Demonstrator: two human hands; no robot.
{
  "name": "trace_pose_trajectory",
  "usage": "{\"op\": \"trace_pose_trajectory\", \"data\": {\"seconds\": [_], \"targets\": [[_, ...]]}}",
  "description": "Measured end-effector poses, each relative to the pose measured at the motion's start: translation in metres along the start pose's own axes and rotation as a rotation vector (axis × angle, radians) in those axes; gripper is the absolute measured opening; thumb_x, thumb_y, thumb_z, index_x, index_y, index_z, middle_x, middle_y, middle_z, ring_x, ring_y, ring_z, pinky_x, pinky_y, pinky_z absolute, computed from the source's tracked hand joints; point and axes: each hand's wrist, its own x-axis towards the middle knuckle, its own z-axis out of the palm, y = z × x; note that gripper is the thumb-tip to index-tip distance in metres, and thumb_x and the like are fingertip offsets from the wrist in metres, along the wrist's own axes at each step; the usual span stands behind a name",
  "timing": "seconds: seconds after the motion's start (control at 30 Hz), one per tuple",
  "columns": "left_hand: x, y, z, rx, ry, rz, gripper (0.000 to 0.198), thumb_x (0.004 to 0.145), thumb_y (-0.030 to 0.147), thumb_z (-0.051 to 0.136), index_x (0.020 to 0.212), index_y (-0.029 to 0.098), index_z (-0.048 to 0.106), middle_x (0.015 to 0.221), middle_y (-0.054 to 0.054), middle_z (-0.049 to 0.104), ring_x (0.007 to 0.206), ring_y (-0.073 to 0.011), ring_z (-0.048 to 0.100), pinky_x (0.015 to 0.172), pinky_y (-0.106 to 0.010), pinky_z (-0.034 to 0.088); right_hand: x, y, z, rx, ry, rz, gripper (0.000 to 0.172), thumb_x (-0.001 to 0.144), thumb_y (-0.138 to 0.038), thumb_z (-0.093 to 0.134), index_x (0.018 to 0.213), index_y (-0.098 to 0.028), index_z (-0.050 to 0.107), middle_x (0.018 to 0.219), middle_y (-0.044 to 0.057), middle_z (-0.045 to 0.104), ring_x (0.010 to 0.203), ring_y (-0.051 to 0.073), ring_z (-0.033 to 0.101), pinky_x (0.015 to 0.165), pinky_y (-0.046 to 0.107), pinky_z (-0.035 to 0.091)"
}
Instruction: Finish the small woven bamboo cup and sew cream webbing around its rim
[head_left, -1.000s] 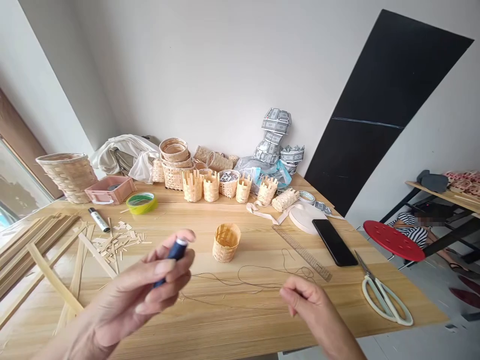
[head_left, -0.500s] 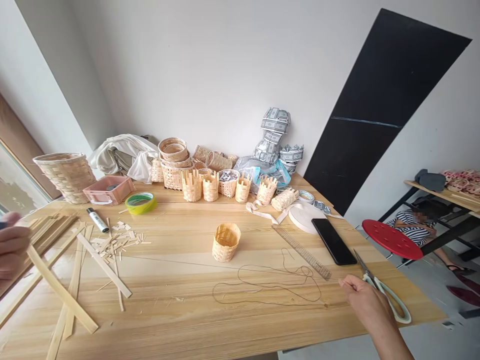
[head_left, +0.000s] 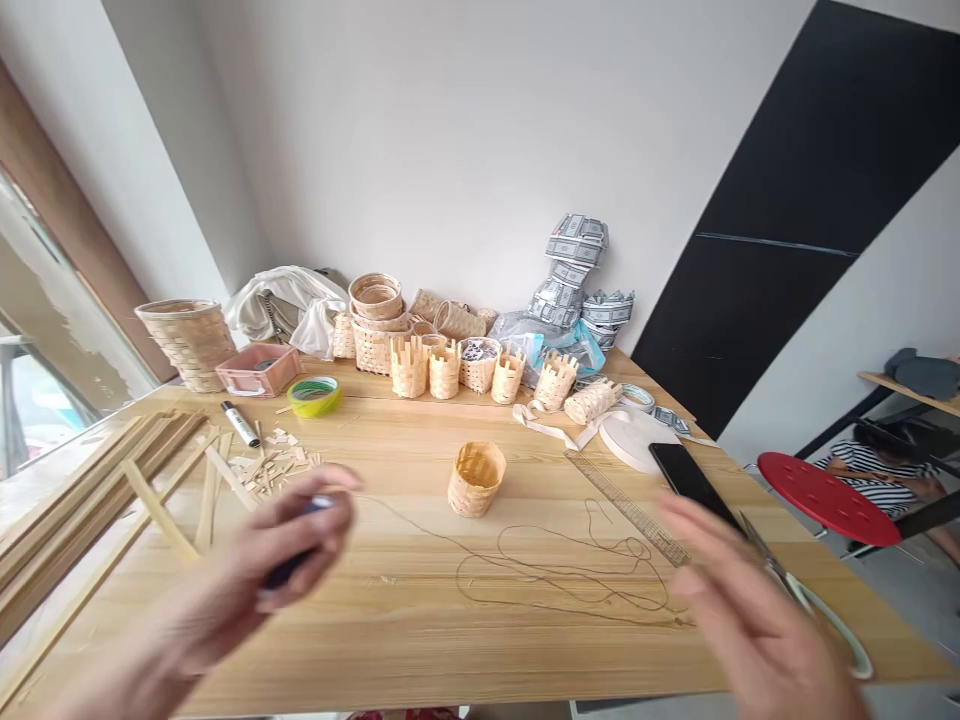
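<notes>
Pale wooden desk [head_left: 420,640] below a white wall, with small woven baskets [head_left: 409,365] crowded along the back. The left hand [head_left: 247,590], blurred, has its fingers clenched around a dark blue spool [head_left: 283,572]. Thin brown thread [head_left: 570,575] runs from it and lies in loose loops near a little woven cup [head_left: 476,478]. The right hand [head_left: 750,620] hovers at the loops' far end, fingers spread and released. Drawing off thread seems to be the step in hand. A next move would call for pinching the fine strand.

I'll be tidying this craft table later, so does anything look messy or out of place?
Thread lies in loose, tangled loops across the front of the table. Bamboo offcuts are scattered beside the marker. In the back row, one small basket lies on its side.
</notes>
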Motion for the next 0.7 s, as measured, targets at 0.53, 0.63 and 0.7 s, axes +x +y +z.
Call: {"op": "trace_pose_trajectory", "data": {"seconds": [0.53,0.63,0.7], "targets": [[0.04,-0.049,0.056,-0.273,-0.29,-0.221,0.013,0.077,0.02,0.057,0.088,0.015,0.056,0.067,-0.001,0.049,0.047,-0.0048,0.043,0.035,-0.011,0.024,0.0,-0.01,0.084,0.551,-0.632,0.227,0.036,0.081,-0.048,0.043,0.064,-0.017,0.047,0.048,-0.007,0.029,0.048,0.008,0.027,0.048,0.021,0.023],[0.044,-0.045,0.052,-0.36,-0.264,-0.225,0.013,0.078,0.016,0.055,0.09,0.013,0.056,0.068,-0.001,0.047,0.048,-0.004,0.041,0.034,-0.01,0.026,0.003,0.003,0.082,0.452,-0.587,0.208,0.032,0.081,-0.044,0.04,0.061,-0.019,0.039,0.052,-0.006,0.026,0.051,0.009,0.025,0.048,0.021,0.021],[0.045,-0.036,0.045,-0.432,-0.225,-0.189,0.013,0.078,0.011,0.054,0.09,0.012,0.056,0.067,0.0,0.045,0.047,-0.0029,0.039,0.033,-0.008,0.027,0.004,0.015,0.077,0.32,-0.538,0.188,0.03,0.081,-0.041,0.039,0.06,-0.02,0.035,0.054,-0.005,0.027,0.052,0.01,0.027,0.05,0.022,0.023]]}}
